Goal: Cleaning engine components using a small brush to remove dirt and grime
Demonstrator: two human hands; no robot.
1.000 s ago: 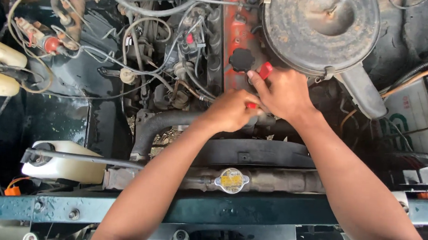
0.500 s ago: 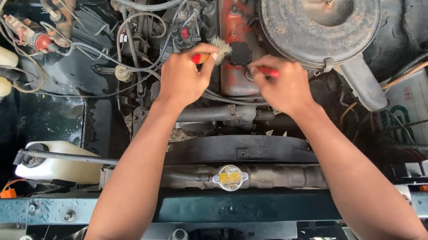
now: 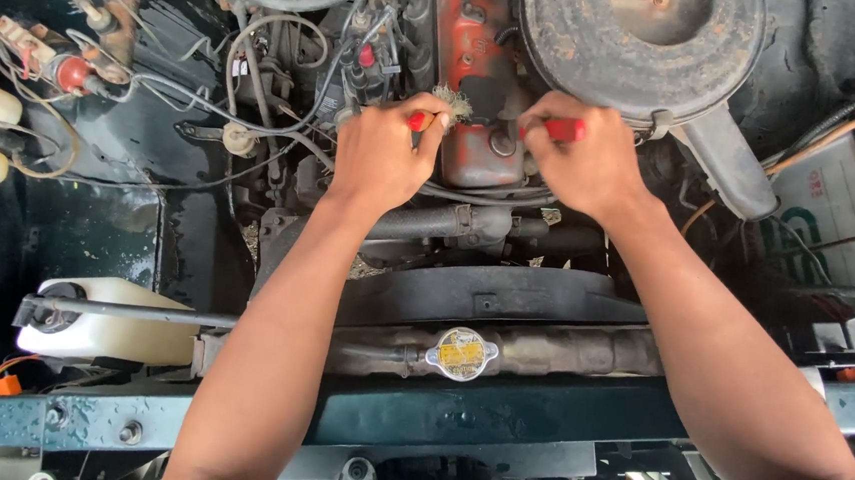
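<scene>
Both hands work over the red engine cover (image 3: 476,123) in an open engine bay, seen from above. The left hand (image 3: 381,157) is closed around a red-handled brush (image 3: 435,110), whose frayed pale bristles stick out past the fingers and rest on or just above the cover's top edge. The right hand (image 3: 578,165) is clamped on a red-handled tool (image 3: 561,129); only the handle end shows beyond the knuckles, and its working end is hidden under the hand, so what kind of tool it is cannot be told, though it may be a screwdriver. The two hands sit near each other but apart, with the dark round filler opening (image 3: 502,142) of the cover between them. Just beyond the right hand sits the big round rusty air filter housing (image 3: 642,44), its snout (image 3: 723,170) slanting away to the right. Below the hands a black hose (image 3: 439,221) runs across, and nearer the camera the radiator cap (image 3: 460,354), silver with a yellow centre, sits on the radiator top. A white plastic tank (image 3: 111,323) stands at the left, and tangled grey wires (image 3: 260,48) cross the dark bay beyond the left hand.
</scene>
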